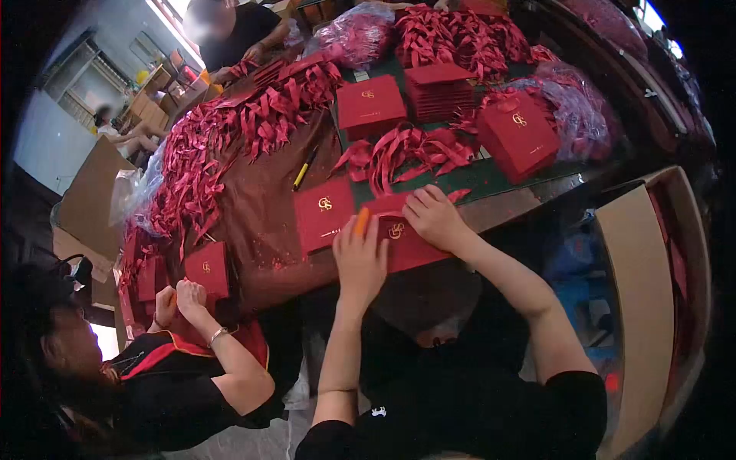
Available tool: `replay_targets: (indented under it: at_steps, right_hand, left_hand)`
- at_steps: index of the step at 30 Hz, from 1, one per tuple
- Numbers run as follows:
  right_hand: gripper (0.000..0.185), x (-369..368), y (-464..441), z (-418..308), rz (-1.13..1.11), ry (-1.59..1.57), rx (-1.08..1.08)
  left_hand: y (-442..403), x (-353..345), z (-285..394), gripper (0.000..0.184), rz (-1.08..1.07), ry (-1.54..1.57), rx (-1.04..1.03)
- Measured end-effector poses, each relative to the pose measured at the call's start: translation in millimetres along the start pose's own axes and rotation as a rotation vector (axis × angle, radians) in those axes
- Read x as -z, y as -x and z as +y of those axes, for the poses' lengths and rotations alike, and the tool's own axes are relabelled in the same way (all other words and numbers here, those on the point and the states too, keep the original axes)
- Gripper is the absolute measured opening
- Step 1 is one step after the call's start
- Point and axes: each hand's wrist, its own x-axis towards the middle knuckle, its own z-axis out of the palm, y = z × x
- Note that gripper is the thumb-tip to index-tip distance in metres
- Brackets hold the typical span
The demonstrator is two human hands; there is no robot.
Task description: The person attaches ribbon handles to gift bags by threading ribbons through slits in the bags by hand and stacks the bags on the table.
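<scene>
A flat red paper bag with a gold logo [418, 253] lies at the table's near edge under both of my hands. My left hand [360, 264] rests on its left side, fingers stretched out and apart, with an orange cover [362, 222] on one finger. At the bag's top edge, my right hand [435, 218] has its fingers bent and closed on a red ribbon [460, 195], whose end sticks out on the right. Its fingertips are partly hidden. Just left of this bag lies another red bag [322, 218] with the same logo.
Stacked red bags [372, 107] and loose ribbons [406, 153] lie beyond my hands. A yellow-black marker [304, 169] lies farther left. Ribbon-handled bags [253, 115] line the table's far-left side. A co-worker's hands [184, 300] work at lower left. An open carton [636, 307] stands at right.
</scene>
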Motion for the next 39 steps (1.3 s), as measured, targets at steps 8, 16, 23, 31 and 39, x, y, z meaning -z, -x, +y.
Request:
replay_targets:
  at_steps: [8,16,23,31,39]
  right_hand:
    - [0.017,76.4,18.0,15.0,-0.393,-0.383,-0.266]
    - [0.02,96.3,32.0,-7.1,-1.023,-1.738,-0.611]
    - [0.018,32.6,7.5,-20.1,-0.156,-1.38,-0.809]
    - [0.014,9.3,7.0,-34.0,-0.103,-1.505,-0.828]
    - [0.015,3.8,9.9,-36.6,-0.121,-1.523,-0.782]
  left_hand:
    - [8.1,-34.0,6.5,0.042,-0.044,-0.113,0.011]
    - [8.4,-37.8,6.3,0.044,-0.005,-0.116,0.006]
    - [24.4,-26.2,11.1,0.038,0.303,0.004,0.151]
    - [45.2,-22.6,-3.3,0.019,0.12,0.385,0.438]
    - [45.6,-22.6,-2.2,0.019,0.092,0.413,0.457]
